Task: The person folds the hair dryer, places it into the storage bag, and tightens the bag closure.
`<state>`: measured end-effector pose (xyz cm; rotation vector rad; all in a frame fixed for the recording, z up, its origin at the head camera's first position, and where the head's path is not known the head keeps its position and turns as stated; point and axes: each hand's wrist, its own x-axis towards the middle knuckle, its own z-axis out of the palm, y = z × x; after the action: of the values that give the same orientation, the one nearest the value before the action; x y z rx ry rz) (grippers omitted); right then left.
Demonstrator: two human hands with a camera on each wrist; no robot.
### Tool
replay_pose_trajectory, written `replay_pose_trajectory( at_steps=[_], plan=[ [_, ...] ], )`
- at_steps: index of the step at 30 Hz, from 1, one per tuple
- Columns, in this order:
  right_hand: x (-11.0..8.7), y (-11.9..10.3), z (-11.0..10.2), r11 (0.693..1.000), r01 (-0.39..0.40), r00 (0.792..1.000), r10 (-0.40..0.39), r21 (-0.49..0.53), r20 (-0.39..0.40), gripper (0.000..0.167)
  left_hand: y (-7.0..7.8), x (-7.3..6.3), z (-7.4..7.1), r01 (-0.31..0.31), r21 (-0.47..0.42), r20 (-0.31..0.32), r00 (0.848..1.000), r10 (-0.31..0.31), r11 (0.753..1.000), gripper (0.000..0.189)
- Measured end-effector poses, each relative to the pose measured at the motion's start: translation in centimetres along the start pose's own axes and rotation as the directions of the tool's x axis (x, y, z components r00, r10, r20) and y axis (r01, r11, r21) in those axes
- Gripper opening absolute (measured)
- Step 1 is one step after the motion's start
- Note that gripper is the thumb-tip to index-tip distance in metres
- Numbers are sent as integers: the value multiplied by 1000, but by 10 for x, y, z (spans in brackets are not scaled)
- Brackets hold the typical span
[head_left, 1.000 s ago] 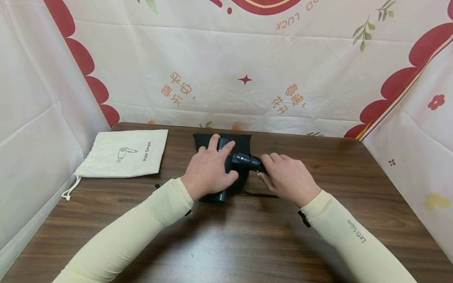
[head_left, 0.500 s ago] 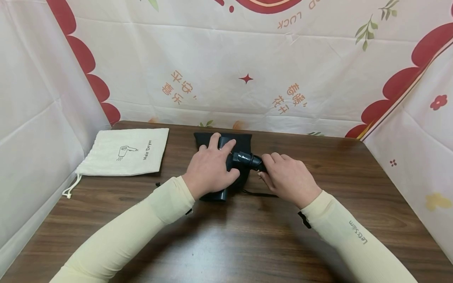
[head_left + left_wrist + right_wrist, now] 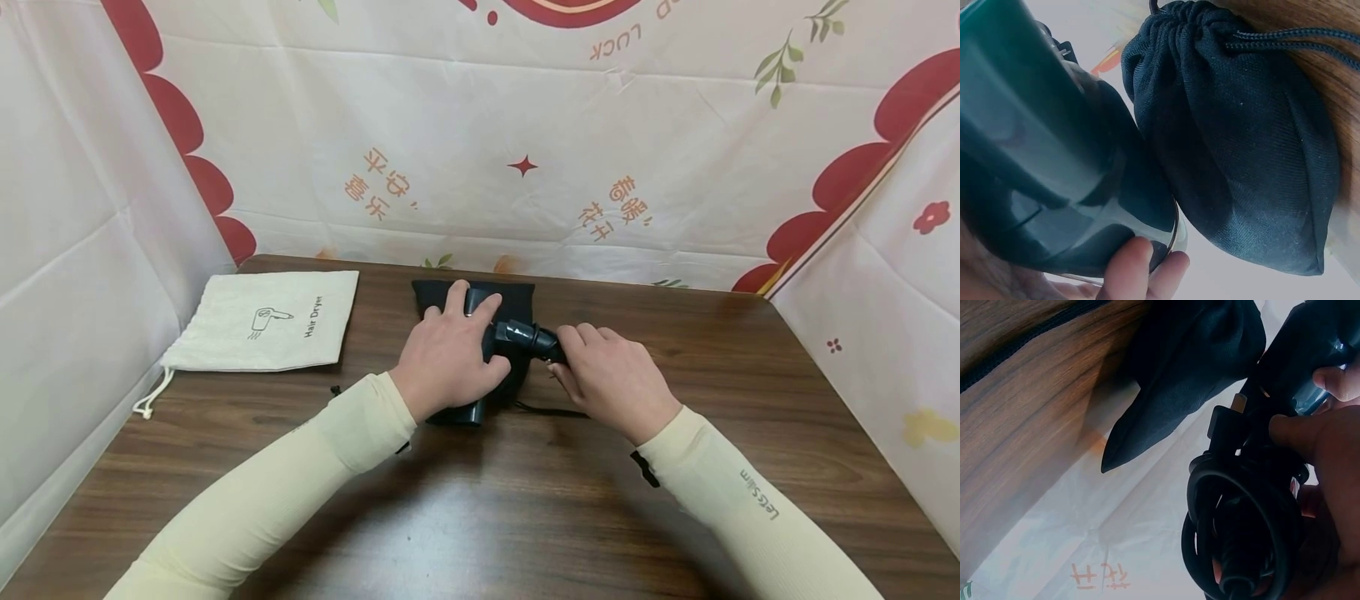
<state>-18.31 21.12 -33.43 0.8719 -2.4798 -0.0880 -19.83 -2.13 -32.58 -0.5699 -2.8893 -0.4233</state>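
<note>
A dark, glossy hair dryer (image 3: 516, 335) lies crosswise in both hands at the far middle of the table. My left hand (image 3: 450, 354) is spread over its barrel, and in the left wrist view fingertips (image 3: 1127, 265) curl round the barrel's end. My right hand (image 3: 618, 379) grips the handle end. In the right wrist view, a coiled black cord (image 3: 1194, 500) with a plug (image 3: 1227, 428) sits bundled at that handle, partly under the fingers. Behind the dryer is a black drawstring pouch (image 3: 517, 297), gathered at its neck in the left wrist view.
A cream drawstring bag (image 3: 225, 333) printed "Hair Dryer" lies flat at the back left of the wooden table (image 3: 450, 517). The pouch's black cord (image 3: 551, 411) trails to the right. Printed white cloth (image 3: 465, 125) hangs along the back and both sides.
</note>
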Motion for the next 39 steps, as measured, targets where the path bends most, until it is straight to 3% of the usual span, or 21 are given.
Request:
replay_pose_trajectory(
  at_steps=[39],
  plan=[
    [2, 0, 7, 1000, -25, 999, 25, -15, -34, 31, 4, 4, 1, 39, 7, -14, 999, -39, 999, 74]
  ],
)
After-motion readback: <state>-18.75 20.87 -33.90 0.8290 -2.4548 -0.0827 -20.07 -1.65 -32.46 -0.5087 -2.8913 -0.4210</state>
